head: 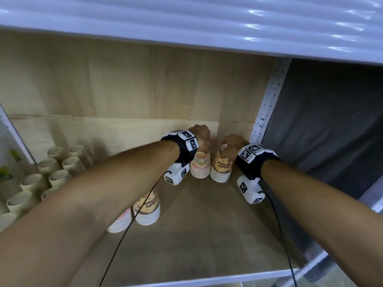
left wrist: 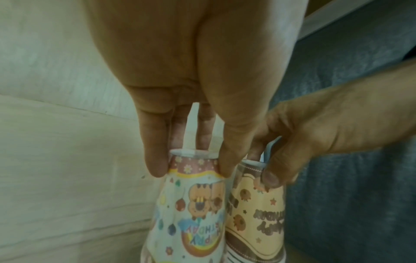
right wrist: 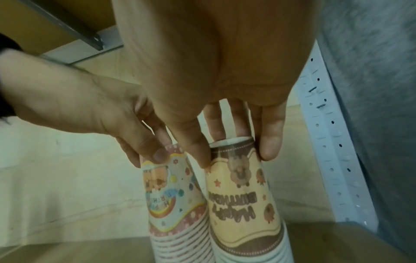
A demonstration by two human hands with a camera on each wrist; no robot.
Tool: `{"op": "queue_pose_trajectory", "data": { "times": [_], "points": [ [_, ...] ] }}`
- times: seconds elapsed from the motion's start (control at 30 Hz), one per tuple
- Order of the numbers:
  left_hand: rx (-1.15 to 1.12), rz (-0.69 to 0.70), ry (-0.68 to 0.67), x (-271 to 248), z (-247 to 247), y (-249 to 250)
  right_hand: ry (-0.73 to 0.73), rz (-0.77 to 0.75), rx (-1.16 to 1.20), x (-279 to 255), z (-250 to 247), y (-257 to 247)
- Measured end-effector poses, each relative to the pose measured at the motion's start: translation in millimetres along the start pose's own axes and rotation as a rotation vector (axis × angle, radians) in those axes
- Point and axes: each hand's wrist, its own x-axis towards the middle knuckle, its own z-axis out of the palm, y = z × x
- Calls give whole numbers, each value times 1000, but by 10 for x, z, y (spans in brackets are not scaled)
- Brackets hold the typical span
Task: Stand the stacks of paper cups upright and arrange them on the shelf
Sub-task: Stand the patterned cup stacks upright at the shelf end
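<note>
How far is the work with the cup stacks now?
Done: two printed stacks stand near the front. In hand: the left hand grips the pink stack, the right hand the yellow stack, both upright at the back. Left: none visibly lying down.

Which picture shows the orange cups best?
The right wrist view: the orange cups fill it, rims stacked below. The left wrist view shows part of them; the head view shows them small, the right hand on top.
</note>
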Motion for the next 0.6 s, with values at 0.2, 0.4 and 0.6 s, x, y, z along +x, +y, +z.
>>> {"op": "queue_pose_trajectory", "data": {
  "times": [0.2,0.4,0.6],
  "points": [
    [22,-45,64,240,51,-135,-4,-32,60,240,105,-52],
    [-26,-121,44,372,124,-267,7,-99,99,355,133,-66],
    [-51,-176,25,407,197,-283,-26,-200,179,442,178,-44]
  ]
}}
